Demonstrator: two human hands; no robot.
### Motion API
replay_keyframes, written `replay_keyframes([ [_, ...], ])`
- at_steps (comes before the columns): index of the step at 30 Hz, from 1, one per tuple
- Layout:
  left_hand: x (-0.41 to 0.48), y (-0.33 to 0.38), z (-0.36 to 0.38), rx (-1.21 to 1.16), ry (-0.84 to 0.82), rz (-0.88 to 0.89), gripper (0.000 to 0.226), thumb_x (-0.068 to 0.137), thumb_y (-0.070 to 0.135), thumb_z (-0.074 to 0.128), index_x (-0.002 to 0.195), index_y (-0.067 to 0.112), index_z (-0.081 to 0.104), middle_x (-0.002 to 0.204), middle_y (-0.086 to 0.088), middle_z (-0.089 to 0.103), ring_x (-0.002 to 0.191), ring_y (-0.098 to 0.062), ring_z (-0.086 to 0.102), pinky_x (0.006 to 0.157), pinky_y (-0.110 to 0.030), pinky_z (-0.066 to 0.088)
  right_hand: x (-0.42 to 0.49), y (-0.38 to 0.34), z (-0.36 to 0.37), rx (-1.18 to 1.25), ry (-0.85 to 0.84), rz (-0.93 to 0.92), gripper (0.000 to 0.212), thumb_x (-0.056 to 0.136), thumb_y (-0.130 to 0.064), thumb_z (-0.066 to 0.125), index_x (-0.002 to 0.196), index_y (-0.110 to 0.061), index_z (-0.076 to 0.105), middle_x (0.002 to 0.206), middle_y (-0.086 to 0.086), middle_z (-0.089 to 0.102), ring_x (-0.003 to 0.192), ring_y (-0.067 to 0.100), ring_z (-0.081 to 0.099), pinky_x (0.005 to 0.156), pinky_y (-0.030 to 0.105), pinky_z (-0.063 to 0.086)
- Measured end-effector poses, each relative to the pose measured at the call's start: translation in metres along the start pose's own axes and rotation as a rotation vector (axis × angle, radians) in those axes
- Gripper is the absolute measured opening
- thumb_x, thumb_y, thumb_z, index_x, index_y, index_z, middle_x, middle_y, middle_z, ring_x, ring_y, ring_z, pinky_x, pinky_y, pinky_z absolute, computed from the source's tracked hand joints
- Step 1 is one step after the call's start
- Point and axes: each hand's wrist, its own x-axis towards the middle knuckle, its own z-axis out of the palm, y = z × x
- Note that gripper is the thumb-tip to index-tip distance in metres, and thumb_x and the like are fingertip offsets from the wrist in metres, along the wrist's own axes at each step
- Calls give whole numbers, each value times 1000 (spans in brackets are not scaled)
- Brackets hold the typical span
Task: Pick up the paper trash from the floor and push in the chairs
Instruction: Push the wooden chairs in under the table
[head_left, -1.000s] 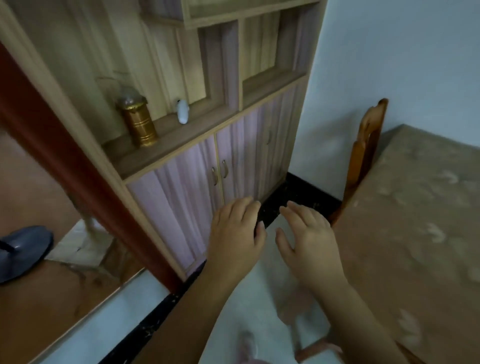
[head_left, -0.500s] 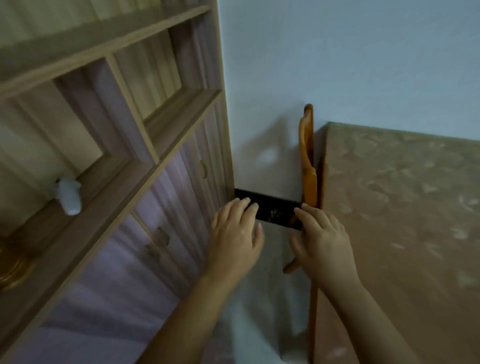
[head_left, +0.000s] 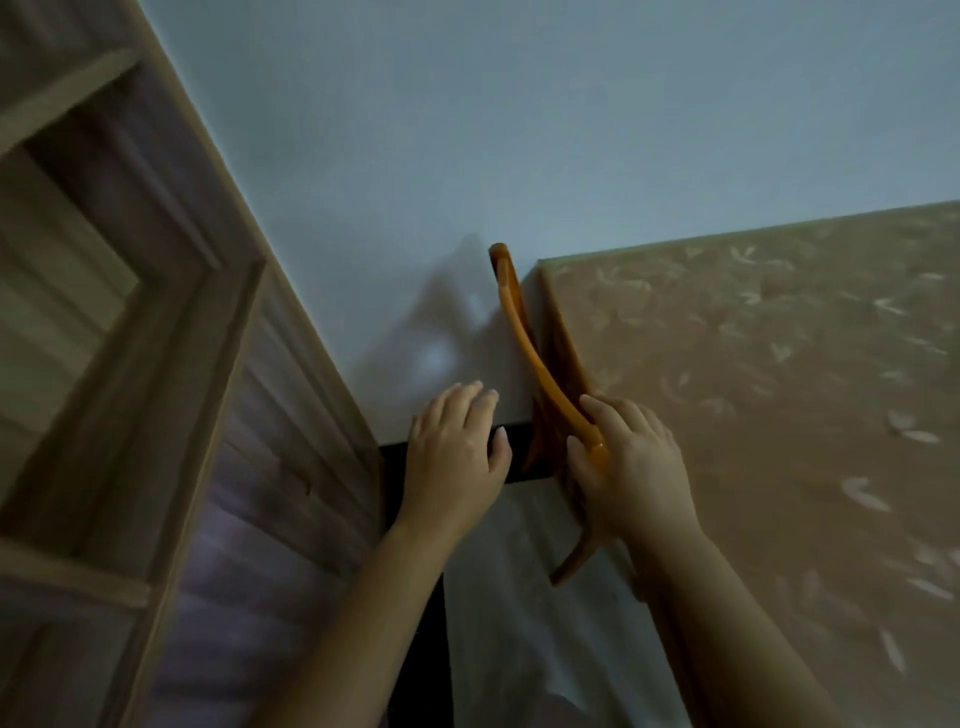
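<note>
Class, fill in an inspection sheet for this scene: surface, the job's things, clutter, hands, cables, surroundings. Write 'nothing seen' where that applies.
Surface: pale floor between cabinet and table.
Job's things: orange chair, back close against the table's edge; paper trash, nothing seen.
Clutter: nothing seen.
Hands: right hand grips the chair's top rail; left hand open, holding nothing.
Cables: nothing seen.
Surroundings: wooden cabinet at left, pale wall behind.

We're seeing a glossy orange chair, a tan table with pale leaf prints all over, a pale blue-grey wall, black skirting, a whitish floor, and a light-wood cabinet with striped lilac doors.
</note>
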Motion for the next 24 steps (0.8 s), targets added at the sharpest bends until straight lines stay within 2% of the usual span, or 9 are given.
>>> replay_keyframes([
  [3, 40, -15, 23, -20, -28, 42, 42, 84, 28, 42, 113, 6, 63, 114, -12, 64, 106, -29, 60, 88, -42, 47, 38, 9, 20, 1, 0, 56, 41, 81, -25, 66, 118, -9, 59, 118, 10, 62, 109, 29, 56, 89, 42, 44],
  [5, 67, -23, 40, -36, -44, 38, 36, 84, 22, 54, 114, 5, 62, 115, -13, 64, 108, -30, 59, 89, -43, 46, 62, 14, 34, -3, -34, 71, 43, 82, -29, 63, 121, -10, 58, 120, 8, 61, 112, 27, 54, 91, 41, 44],
  [8, 101, -32, 60, -67, -85, 17, 39, 82, 17, 65, 118, 3, 60, 119, -16, 62, 112, -33, 57, 92, -45, 44, 88, 19, 53, -3, -106, 96, 46, 85, -35, 59, 126, -15, 54, 125, 4, 58, 117, 21, 50, 96, 36, 40],
  [13, 145, -58, 84, -109, -182, 123, 45, 86, 32, 47, 121, 5, 58, 124, -15, 58, 116, -32, 53, 95, -45, 41, 122, 24, 75, 21, -153, 153, 49, 86, -40, 56, 129, -18, 49, 128, -1, 55, 117, 17, 48, 96, 33, 40],
  [15, 159, -70, 93, -123, -243, 211, 50, 87, 37, 39, 122, 7, 57, 126, -14, 57, 118, -31, 52, 96, -45, 40, 130, 24, 81, 53, -189, 195, 50, 87, -42, 54, 131, -19, 47, 128, -2, 54, 115, 16, 48, 95, 32, 42],
  [20, 199, -96, 119, -132, -363, 517, 48, 87, 40, 41, 117, 9, 63, 122, -13, 62, 116, -33, 55, 92, -52, 43, 145, 20, 99, 155, -276, 285, 53, 86, -38, 57, 134, -18, 43, 125, -1, 54, 112, 15, 49, 92, 28, 43],
  [24, 226, -111, 136, -199, -525, 729, 58, 90, 53, 32, 122, 13, 59, 127, -8, 59, 124, -28, 48, 105, -50, 29, 153, 13, 111, 210, -284, 400, 51, 86, -34, 58, 133, -19, 43, 120, -1, 55, 104, 13, 52, 85, 23, 45],
])
